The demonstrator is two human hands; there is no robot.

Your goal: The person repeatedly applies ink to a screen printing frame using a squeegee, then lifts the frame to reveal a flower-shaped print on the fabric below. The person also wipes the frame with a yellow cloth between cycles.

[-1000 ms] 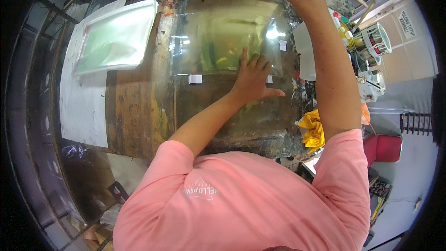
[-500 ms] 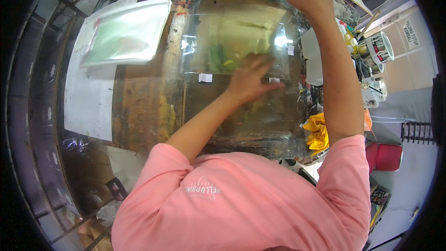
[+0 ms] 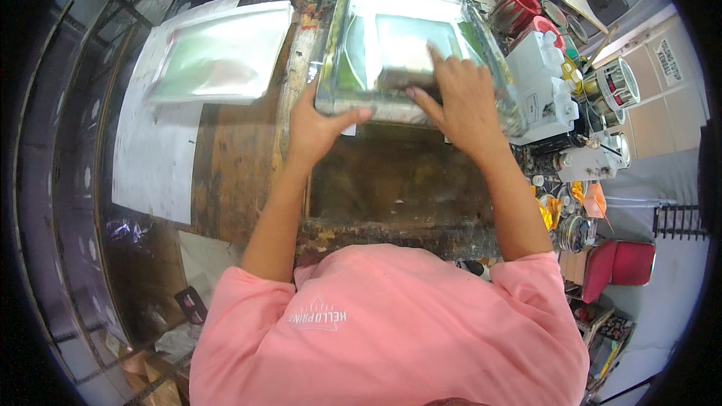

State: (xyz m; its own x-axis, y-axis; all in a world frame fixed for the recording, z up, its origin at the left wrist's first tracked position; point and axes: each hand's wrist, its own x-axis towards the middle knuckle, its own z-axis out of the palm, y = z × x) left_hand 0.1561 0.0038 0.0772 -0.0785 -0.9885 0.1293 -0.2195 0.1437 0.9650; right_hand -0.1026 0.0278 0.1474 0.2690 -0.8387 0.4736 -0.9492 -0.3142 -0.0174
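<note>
A screen-printing frame (image 3: 376, 107) lies lowered over the far part of the work table, its mesh pale with green areas at the sides. My left hand (image 3: 320, 129) is closed on the frame's near left corner, with the thumb along the near bar. Over the mesh, my right hand (image 3: 468, 101) grips a dark, motion-blurred squeegee (image 3: 402, 79), thumb on its near side. A stack of clear plastic sheets (image 3: 218, 56) rests left of the frame, on white paper (image 3: 154, 158). Whatever lies beneath the frame is hidden.
White plastic jugs (image 3: 538, 90), red containers (image 3: 517, 6) and a metal can (image 3: 613, 81) crowd the right side. Orange-yellow cloth (image 3: 550, 212) lies nearer me on the right. A red chair (image 3: 628, 263) stands beyond. Metal bars (image 3: 45, 180) run along the left.
The frame has come down from its raised position over the clear sheet. My left hand has moved left onto its corner; my right hand has come down and now holds the squeegee.
</note>
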